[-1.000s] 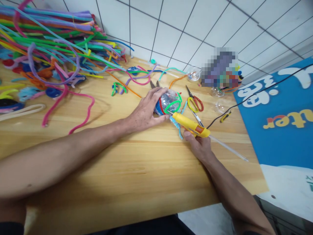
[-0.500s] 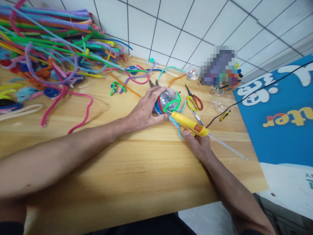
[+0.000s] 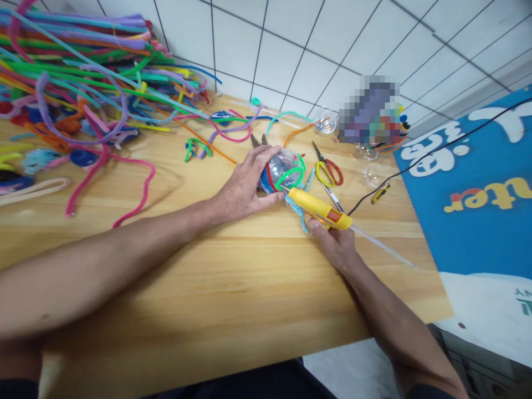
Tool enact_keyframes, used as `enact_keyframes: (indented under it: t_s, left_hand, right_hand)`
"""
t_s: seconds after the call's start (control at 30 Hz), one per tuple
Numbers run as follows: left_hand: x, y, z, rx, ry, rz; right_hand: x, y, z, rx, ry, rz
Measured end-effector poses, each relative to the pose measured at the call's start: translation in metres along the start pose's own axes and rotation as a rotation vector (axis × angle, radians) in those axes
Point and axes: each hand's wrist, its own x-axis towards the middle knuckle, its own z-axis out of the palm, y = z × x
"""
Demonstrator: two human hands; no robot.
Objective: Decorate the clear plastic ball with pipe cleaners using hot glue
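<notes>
Here we are over the wooden table [image 3: 208, 310], and all eyes go to the clear ball [image 3: 286, 160], sitting near the middle of our view. The left hand [image 3: 241, 187] has it: fingers over the far side, thumb along the near side, clamped around the end wound with blue strands [image 3: 264, 182] and edged by a red band [image 3: 270, 176]. The clear side faces right, carrying a green loop [image 3: 290, 172].

Over to the right hand [image 3: 338, 243], closed around the handle of a yellow glue gun [image 3: 316, 205]. We get the thumb and the back of the hand; whether a finger presses the trigger, we can't tell.

Now the line that matters! The gun's long axis runs on a slant, from the nozzle at upper left down to the glue stick [image 3: 384, 246] poking out behind at lower right. From the right hand's grip, the ball lies forward and to the left, straight along that axis. The nozzle tip meets the lower edge of the green loop in our view, touching or just short of it; we can't call which. The left hand is the nearer one, right on the ball, its thumb tip just beside the nozzle. Below the gun's front end, we spot a fuzzy light-blue piece [image 3: 295, 206]; scissors [image 3: 328, 170] lie beyond.
</notes>
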Motion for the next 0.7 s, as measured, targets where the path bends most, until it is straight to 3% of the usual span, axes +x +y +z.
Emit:
enact_keyframes:
  t_s: [0.33,0.7]
  left_hand:
    - [0.000,-0.002,0.000,0.029,0.002,0.028]
    - [0.000,-0.001,0.000,0.024,-0.004,-0.001]
  right_hand:
    - [0.002,0.001,0.000,0.005,0.001,-0.058]
    - [-0.001,-0.008,-0.001,0.063,-0.012,0.002]
